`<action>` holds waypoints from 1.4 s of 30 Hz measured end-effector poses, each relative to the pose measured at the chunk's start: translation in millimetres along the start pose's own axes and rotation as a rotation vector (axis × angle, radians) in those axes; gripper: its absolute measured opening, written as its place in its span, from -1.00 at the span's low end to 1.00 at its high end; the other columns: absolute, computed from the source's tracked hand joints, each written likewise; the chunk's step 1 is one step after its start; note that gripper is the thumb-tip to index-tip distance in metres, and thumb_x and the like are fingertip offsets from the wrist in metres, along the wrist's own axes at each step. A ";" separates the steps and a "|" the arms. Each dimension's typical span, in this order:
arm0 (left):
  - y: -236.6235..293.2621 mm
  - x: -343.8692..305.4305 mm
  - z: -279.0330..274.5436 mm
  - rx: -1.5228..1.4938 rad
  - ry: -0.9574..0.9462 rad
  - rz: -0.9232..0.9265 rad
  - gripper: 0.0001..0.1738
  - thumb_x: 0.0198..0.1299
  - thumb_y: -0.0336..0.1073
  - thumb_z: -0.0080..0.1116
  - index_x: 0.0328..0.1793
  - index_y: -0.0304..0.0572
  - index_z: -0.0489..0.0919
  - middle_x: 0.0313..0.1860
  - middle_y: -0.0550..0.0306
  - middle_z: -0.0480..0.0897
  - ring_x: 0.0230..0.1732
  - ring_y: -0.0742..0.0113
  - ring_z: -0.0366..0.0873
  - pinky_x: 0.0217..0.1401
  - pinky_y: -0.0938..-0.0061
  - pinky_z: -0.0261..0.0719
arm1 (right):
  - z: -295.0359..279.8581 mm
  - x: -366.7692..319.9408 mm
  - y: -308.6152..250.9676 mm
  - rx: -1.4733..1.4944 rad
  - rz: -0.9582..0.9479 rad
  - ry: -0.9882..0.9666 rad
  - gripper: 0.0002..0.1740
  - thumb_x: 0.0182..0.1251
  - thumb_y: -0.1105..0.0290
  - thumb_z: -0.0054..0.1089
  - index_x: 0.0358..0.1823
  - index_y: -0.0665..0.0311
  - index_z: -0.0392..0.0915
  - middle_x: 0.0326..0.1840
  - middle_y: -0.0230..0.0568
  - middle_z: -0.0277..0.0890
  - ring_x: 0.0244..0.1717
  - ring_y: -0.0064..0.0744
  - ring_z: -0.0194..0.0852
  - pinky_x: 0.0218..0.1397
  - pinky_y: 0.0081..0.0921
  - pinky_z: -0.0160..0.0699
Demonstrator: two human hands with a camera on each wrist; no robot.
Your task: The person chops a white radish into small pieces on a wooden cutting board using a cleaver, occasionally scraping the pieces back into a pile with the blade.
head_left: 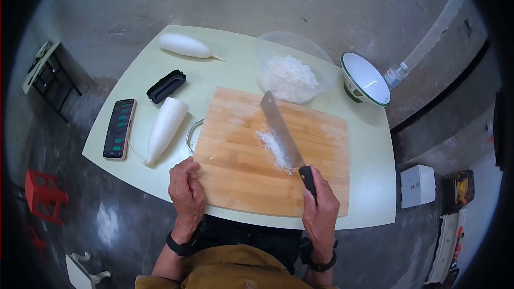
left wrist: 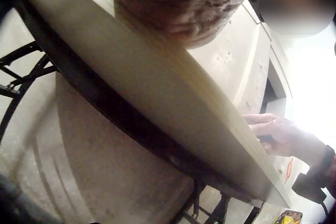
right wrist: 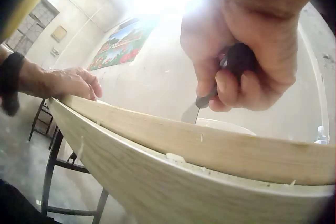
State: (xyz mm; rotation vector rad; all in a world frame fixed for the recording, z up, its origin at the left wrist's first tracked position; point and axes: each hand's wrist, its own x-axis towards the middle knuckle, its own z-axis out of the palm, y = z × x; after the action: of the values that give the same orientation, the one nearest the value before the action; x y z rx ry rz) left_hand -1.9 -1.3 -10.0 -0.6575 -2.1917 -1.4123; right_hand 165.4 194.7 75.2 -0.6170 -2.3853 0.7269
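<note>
1. Head view: your right hand (head_left: 321, 206) curls its fingers round the black handle of a broad, steel-bladed knife (head_left: 279, 131), which slants across a rectangular, tan wooden board (head_left: 241, 166).
2. Fine, white chopped pieces (head_left: 269, 142) lie on the board, along the blade's left side.
3. Your left hand (head_left: 186, 187) rests at the board's near left edge, fingers bent; whether they clasp it cannot be told.
4. Beyond the board, a round, clear plastic bowl (head_left: 289, 33) holds a white shredded heap (head_left: 292, 72); a white, green-rimmed bowl (head_left: 369, 77) stands to its right.
5. Left of the board lie a long, white radish (head_left: 165, 128) and a dark-screened phone (head_left: 119, 128); a second white radish (head_left: 184, 46) lies farther back on your pale green table (head_left: 369, 182).
</note>
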 end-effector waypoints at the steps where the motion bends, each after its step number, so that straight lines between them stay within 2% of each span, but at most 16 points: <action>1: 1.3 0.3 -1.0 -0.008 -0.005 -0.002 -0.57 0.02 -0.77 -0.17 -0.03 -0.33 0.57 -0.07 -0.18 0.67 -0.07 -0.11 0.63 -0.02 0.24 0.58 | 0.5 -0.2 3.0 -0.006 0.016 -0.066 -0.40 0.27 0.67 0.17 0.39 0.36 0.43 -0.04 0.10 0.63 -0.11 -0.01 0.66 -0.02 -0.28 0.62; 4: 0.6 0.0 -1.0 -0.016 -0.008 -0.003 -0.58 0.03 -0.77 -0.16 -0.04 -0.33 0.57 -0.08 -0.18 0.67 -0.05 -0.11 0.63 -0.02 0.24 0.59 | 3.5 -0.2 6.4 0.004 -0.054 0.034 -0.39 0.26 0.67 0.18 0.39 0.34 0.44 -0.05 0.10 0.63 -0.12 0.00 0.66 -0.03 -0.28 0.62; 8: 1.7 1.1 -1.4 0.008 -0.006 0.006 -0.58 0.02 -0.78 -0.15 -0.05 -0.34 0.58 -0.08 -0.17 0.67 -0.02 -0.12 0.64 -0.02 0.24 0.59 | -0.9 -0.7 -1.3 0.031 -0.062 0.046 -0.40 0.26 0.66 0.18 0.38 0.34 0.44 -0.04 0.11 0.63 -0.10 0.01 0.66 -0.03 -0.30 0.62; 10: 2.5 1.1 -2.4 0.016 -0.013 0.015 -0.58 0.02 -0.78 -0.15 -0.06 -0.33 0.58 -0.08 -0.17 0.67 -0.02 -0.12 0.64 -0.01 0.24 0.60 | -1.7 -2.1 -0.3 0.031 0.040 -0.121 -0.40 0.25 0.66 0.19 0.37 0.34 0.45 -0.04 0.11 0.63 -0.10 0.02 0.66 -0.02 -0.30 0.62; 11: 2.4 1.2 -1.7 0.025 -0.013 0.024 -0.58 0.02 -0.79 -0.14 -0.06 -0.33 0.58 -0.07 -0.16 0.67 -0.01 -0.12 0.64 -0.01 0.24 0.60 | -1.4 -2.0 -0.1 0.029 0.038 -0.120 -0.40 0.25 0.66 0.19 0.37 0.34 0.45 -0.04 0.11 0.63 -0.10 0.02 0.66 -0.02 -0.30 0.62; 13: 1.2 0.0 -1.1 0.018 -0.008 0.030 -0.58 0.01 -0.79 -0.14 -0.06 -0.33 0.58 -0.07 -0.16 0.68 -0.01 -0.12 0.64 -0.01 0.24 0.60 | 0.4 -4.2 -0.5 0.067 -0.043 0.020 -0.41 0.25 0.66 0.20 0.37 0.34 0.46 -0.09 0.09 0.62 -0.13 0.03 0.65 -0.06 -0.28 0.61; 20: 0.7 0.6 -1.5 0.010 -0.015 0.031 -0.56 -0.02 -0.80 -0.12 -0.08 -0.30 0.59 -0.09 -0.14 0.68 0.00 -0.12 0.64 0.01 0.22 0.60 | -3.9 -1.4 2.7 -0.015 -0.025 -0.037 -0.41 0.25 0.66 0.20 0.36 0.34 0.46 -0.11 0.08 0.62 -0.15 0.03 0.64 -0.09 -0.28 0.60; 23: 1.8 1.5 -1.8 0.018 -0.014 0.036 -0.57 -0.02 -0.80 -0.10 -0.08 -0.29 0.59 -0.12 -0.13 0.68 0.00 -0.12 0.65 0.03 0.21 0.59 | -1.7 -1.8 4.0 0.060 -0.063 0.059 -0.42 0.26 0.66 0.19 0.36 0.35 0.46 -0.10 0.07 0.62 -0.15 0.02 0.64 -0.08 -0.27 0.60; 25: 1.5 1.2 -1.1 0.019 -0.011 0.048 -0.57 -0.02 -0.79 -0.10 -0.08 -0.28 0.59 -0.13 -0.12 0.68 0.00 -0.12 0.65 0.04 0.20 0.59 | -2.4 -2.4 4.9 0.032 0.020 -0.088 -0.41 0.25 0.68 0.18 0.36 0.35 0.46 -0.12 0.08 0.62 -0.16 0.01 0.65 -0.08 -0.28 0.60; 29: 2.9 2.2 -1.3 0.010 -0.005 0.047 -0.57 -0.05 -0.79 -0.10 -0.10 -0.28 0.60 -0.14 -0.11 0.68 0.00 -0.12 0.65 0.04 0.20 0.60 | 0.1 -4.2 2.5 0.070 -0.066 0.029 -0.41 0.25 0.69 0.17 0.36 0.34 0.46 -0.15 0.08 0.60 -0.18 0.02 0.64 -0.09 -0.28 0.61; 34: 3.9 5.0 -0.9 0.020 -0.003 0.052 -0.59 -0.04 -0.79 -0.09 -0.12 -0.28 0.60 -0.14 -0.11 0.68 0.01 -0.12 0.65 0.03 0.21 0.60 | -4.2 -4.1 -2.4 -0.007 -0.003 -0.066 -0.40 0.24 0.68 0.16 0.37 0.32 0.46 -0.17 0.08 0.59 -0.21 0.04 0.63 -0.12 -0.26 0.60; 38: 3.2 2.5 -1.1 0.028 -0.005 0.057 -0.59 -0.04 -0.79 -0.09 -0.12 -0.29 0.60 -0.14 -0.11 0.68 0.02 -0.13 0.65 0.04 0.22 0.60 | -2.0 -5.0 -8.2 0.062 -0.070 -0.013 -0.39 0.24 0.68 0.16 0.38 0.30 0.45 -0.17 0.07 0.58 -0.23 0.04 0.62 -0.15 -0.24 0.59; 42: 3.6 3.2 -2.1 0.024 -0.012 0.061 -0.59 -0.04 -0.79 -0.09 -0.12 -0.29 0.60 -0.14 -0.11 0.68 0.02 -0.13 0.65 0.04 0.22 0.61 | 3.7 -6.1 -9.1 0.070 -0.045 -0.123 -0.39 0.25 0.66 0.18 0.39 0.30 0.44 -0.18 0.06 0.58 -0.24 0.04 0.62 -0.17 -0.25 0.60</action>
State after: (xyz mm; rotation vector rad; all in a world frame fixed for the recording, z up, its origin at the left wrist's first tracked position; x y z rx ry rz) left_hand -2.0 -1.5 -4.7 -0.7196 -2.1752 -1.3530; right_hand 165.2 183.1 76.0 -0.5015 -2.4657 0.8468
